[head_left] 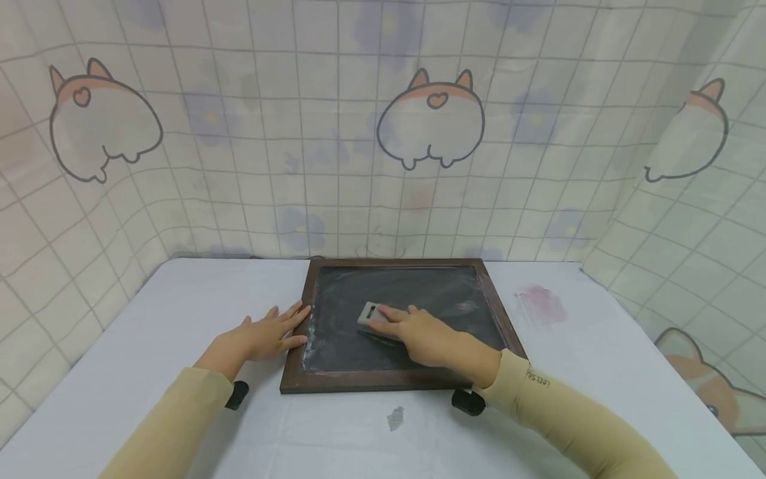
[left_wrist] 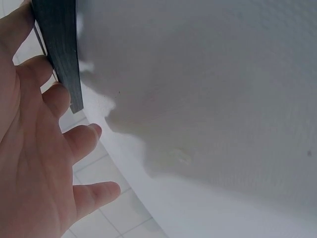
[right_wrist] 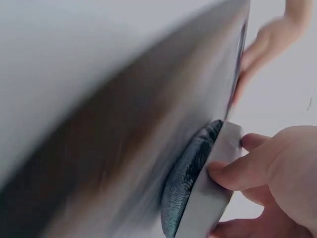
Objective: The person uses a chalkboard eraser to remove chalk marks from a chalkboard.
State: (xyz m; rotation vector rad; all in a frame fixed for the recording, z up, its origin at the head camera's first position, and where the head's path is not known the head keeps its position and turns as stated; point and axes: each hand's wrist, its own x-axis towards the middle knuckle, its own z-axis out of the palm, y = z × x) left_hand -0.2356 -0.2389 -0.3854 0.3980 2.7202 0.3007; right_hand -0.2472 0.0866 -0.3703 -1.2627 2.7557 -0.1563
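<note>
A framed chalkboard (head_left: 347, 286) lies flat on the table, its dark surface smeared with pale chalk traces. My right hand (head_left: 427, 334) grips a chalkboard eraser (head_left: 370, 314) near the middle of the board, thumb and fingers on its light grey body. In the right wrist view the dark felt pad (right_wrist: 188, 186) of the eraser faces the board surface. My left hand (head_left: 257, 338) rests at the board's left side, with spread fingers touching the brown wooden frame (head_left: 294, 362). From the left wrist view, some fingertips overlap the frame's edge.
The white table (head_left: 179, 319) extends around the board. Right of the board is a pink smudge (head_left: 541, 303), and a grey patch (head_left: 395, 418) marks the front of the table. A tiled-pattern curtain (head_left: 335, 199) with cartoon dog prints stands behind and at both sides.
</note>
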